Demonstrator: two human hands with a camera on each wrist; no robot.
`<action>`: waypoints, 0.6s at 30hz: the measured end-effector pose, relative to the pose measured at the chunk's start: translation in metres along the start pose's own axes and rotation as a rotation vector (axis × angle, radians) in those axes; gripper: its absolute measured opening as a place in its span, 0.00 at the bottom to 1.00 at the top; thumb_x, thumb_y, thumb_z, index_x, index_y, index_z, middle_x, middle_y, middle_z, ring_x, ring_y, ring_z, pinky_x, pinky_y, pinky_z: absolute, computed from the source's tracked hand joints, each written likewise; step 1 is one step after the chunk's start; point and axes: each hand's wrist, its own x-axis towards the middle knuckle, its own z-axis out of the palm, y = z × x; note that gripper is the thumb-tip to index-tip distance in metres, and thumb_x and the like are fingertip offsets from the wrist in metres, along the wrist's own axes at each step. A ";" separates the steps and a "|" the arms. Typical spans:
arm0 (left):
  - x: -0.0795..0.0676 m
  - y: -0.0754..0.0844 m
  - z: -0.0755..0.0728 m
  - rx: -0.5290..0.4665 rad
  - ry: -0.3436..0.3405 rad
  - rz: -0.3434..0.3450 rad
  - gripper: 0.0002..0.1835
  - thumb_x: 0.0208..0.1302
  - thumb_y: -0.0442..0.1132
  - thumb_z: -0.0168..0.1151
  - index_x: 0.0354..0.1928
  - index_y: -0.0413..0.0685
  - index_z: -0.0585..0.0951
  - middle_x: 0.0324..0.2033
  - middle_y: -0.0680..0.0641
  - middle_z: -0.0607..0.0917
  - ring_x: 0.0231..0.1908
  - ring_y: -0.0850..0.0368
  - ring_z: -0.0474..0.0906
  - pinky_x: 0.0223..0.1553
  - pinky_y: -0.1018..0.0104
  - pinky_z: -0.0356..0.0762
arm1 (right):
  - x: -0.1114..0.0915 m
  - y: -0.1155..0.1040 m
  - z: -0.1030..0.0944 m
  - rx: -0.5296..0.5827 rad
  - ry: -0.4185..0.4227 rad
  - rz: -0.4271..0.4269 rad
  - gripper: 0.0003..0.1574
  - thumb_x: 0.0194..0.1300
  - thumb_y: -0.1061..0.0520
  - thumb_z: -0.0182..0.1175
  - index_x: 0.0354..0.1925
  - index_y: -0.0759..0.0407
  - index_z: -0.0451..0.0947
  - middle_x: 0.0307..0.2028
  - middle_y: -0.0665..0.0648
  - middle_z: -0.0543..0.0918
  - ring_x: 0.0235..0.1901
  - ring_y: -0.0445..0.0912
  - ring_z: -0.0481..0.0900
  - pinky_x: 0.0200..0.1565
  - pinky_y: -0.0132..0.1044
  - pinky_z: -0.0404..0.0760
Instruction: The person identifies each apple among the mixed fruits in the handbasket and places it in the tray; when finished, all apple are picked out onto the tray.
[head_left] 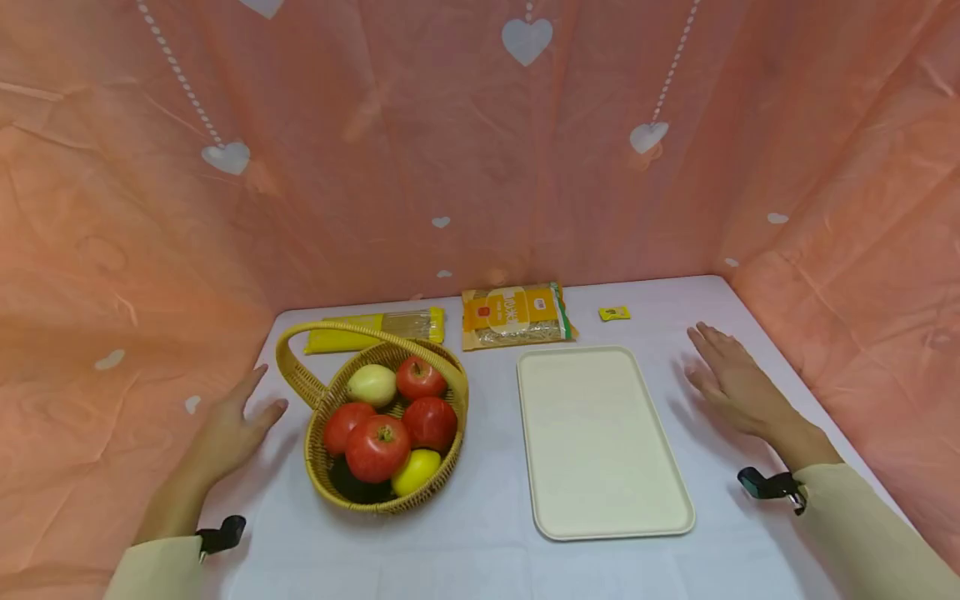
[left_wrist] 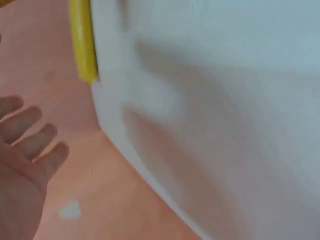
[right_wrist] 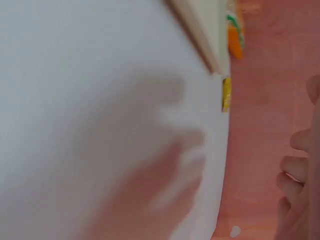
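"So, with twelve o'clock taken as the far edge of the table [head_left: 480, 554], where is the basket [head_left: 352, 505] placed?"

"It is set at three o'clock from the left hand [head_left: 234, 429], near but not touched. Red apples [head_left: 377, 450], a pale green fruit [head_left: 372, 385] and a yellow fruit [head_left: 417, 473] are held inside."

"And how is the handle [head_left: 302, 379] turned?"

"Its arch is carried across the basket, from about ten o'clock on the rim over to between two and three. The nearer foot of it is found at two o'clock from the left hand, so that hand is judged far better placed for it than the other."

"Is anything gripped?"

"Nothing, in either. The left fingers are stretched out, with the thumb held well apart. The right hand [head_left: 731, 382] is likewise flat and empty, its thumb parted from straight fingers."

"What is found nearest the right hand?"

"The tray [head_left: 603, 442], between eight and nine o'clock from it and untouched. Its long axis is pointed from roughly half past eleven to half past five. A small yellow packet [head_left: 615, 313] is seen at ten o'clock from that hand, beyond the tray's far end."
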 end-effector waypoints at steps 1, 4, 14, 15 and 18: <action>-0.006 0.001 -0.003 -0.038 0.025 0.009 0.42 0.82 0.51 0.61 0.85 0.36 0.59 0.78 0.23 0.67 0.78 0.26 0.66 0.81 0.37 0.65 | -0.003 -0.001 -0.002 0.041 0.008 0.000 0.42 0.85 0.52 0.53 0.85 0.70 0.55 0.82 0.77 0.59 0.81 0.75 0.56 0.89 0.47 0.36; -0.022 0.002 -0.009 -0.223 0.131 0.108 0.33 0.78 0.36 0.66 0.78 0.30 0.70 0.72 0.40 0.82 0.71 0.57 0.80 0.71 0.73 0.76 | -0.013 -0.006 -0.007 0.134 0.042 0.003 0.41 0.85 0.53 0.55 0.86 0.63 0.56 0.83 0.74 0.60 0.84 0.67 0.55 0.88 0.39 0.41; -0.068 0.002 -0.011 -1.232 -0.106 0.585 0.26 0.75 0.10 0.31 0.73 0.06 0.54 0.73 0.25 0.76 0.74 0.41 0.77 0.76 0.59 0.73 | -0.036 -0.015 -0.011 0.330 0.140 0.123 0.34 0.86 0.54 0.54 0.85 0.52 0.65 0.79 0.70 0.71 0.69 0.10 0.53 0.67 0.09 0.50; -0.069 0.002 -0.009 -1.295 -0.169 0.653 0.26 0.75 0.10 0.28 0.73 0.04 0.51 0.74 0.21 0.72 0.76 0.37 0.74 0.78 0.56 0.70 | -0.037 -0.016 -0.010 0.352 0.144 0.132 0.34 0.87 0.54 0.53 0.84 0.52 0.66 0.80 0.64 0.72 0.69 0.10 0.55 0.66 0.08 0.51; -0.070 0.008 -0.006 -1.370 -0.313 0.764 0.26 0.75 0.11 0.26 0.72 0.03 0.47 0.75 0.17 0.66 0.78 0.31 0.69 0.81 0.53 0.66 | -0.040 -0.015 -0.006 0.435 0.165 0.128 0.31 0.87 0.57 0.52 0.81 0.59 0.69 0.77 0.40 0.75 0.69 0.13 0.61 0.64 0.07 0.58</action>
